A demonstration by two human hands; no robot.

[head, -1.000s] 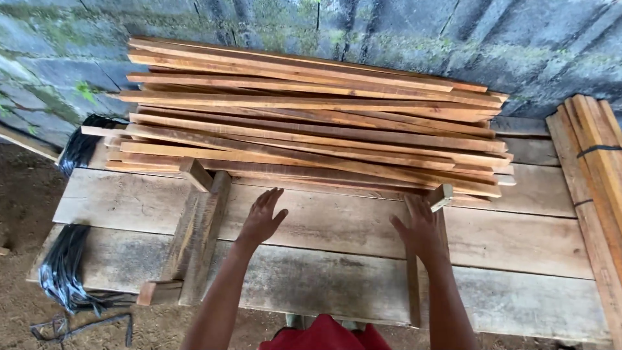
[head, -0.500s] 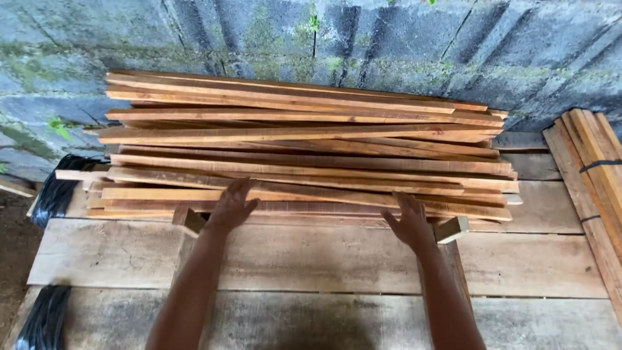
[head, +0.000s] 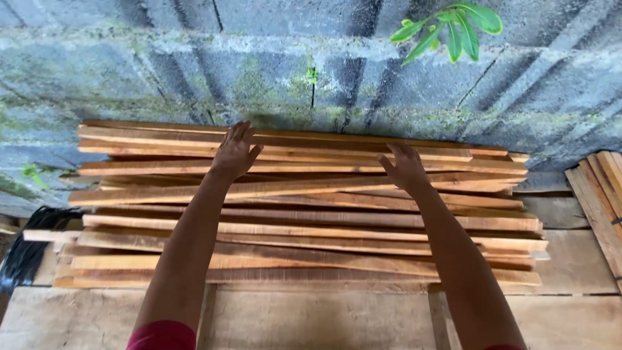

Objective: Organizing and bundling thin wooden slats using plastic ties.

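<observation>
Head view: fingers spread and flat, the left hand (head: 234, 152) and right hand (head: 405, 166) rest palm-down on the upper slats at the far side of the stack of wooden slats (head: 304, 207), gripping nothing. That stack lies on a plank table (head: 324, 317) against a mossy block wall (head: 162, 65). Black straps (head: 29, 249) hang at left; another slat bundle (head: 599, 194) lies at right.

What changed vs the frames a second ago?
Both hands reached forward from the bench planks to the far top of the pile of long reddish wooden slats: left hand and right hand now lie flat there, fingers spread, gripping nothing. The slats and grey block wall look unchanged.
</observation>
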